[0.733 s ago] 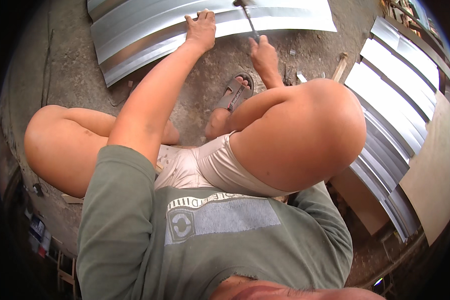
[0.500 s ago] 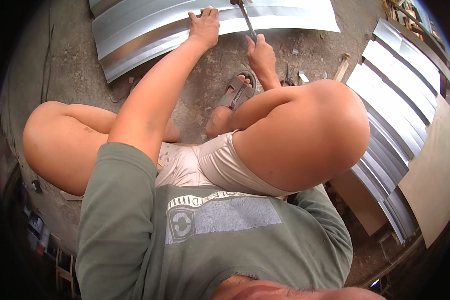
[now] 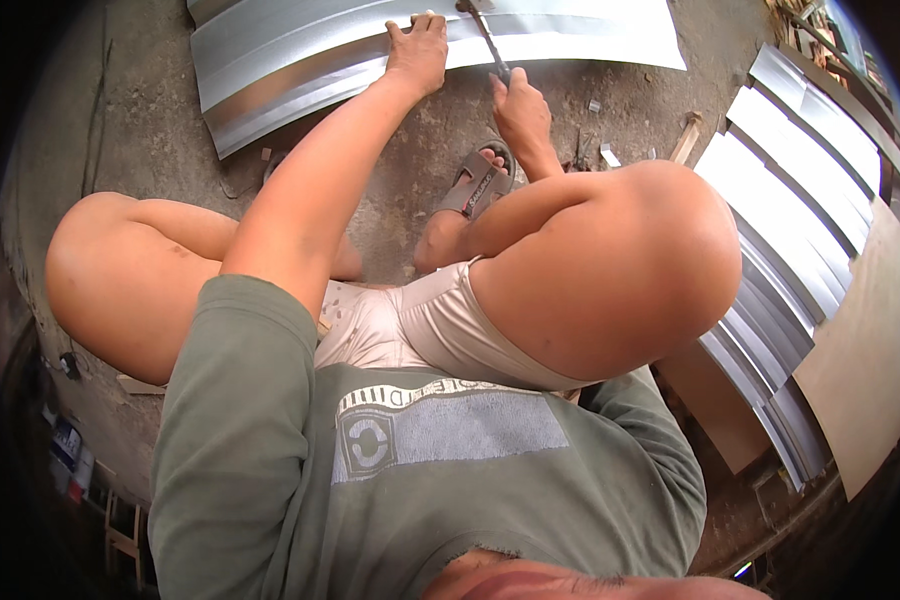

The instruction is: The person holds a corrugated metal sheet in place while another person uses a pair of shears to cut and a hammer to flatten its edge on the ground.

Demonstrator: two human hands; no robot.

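Silver ridged metal sheet (image 3: 290,60) lies under the left hand (image 3: 418,55), fingers spread at its near edge; the right hand (image 3: 522,108) wraps the dark grip of a slim-shafted hammer (image 3: 488,40). The hammer's long axis slants forward and leftward, head over the sheet, contact indeterminable. The sheet's long axis runs crosswise on rough grey floor (image 3: 155,115). Right: overlapping silver panels (image 3: 790,190).

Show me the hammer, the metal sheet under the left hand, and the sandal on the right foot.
Hammer (image 3: 489,41), head view: on its handle.
Metal sheet (image 3: 338,47), head view: on its ridged top face.
Sandal (image 3: 473,187), head view: on its strap.
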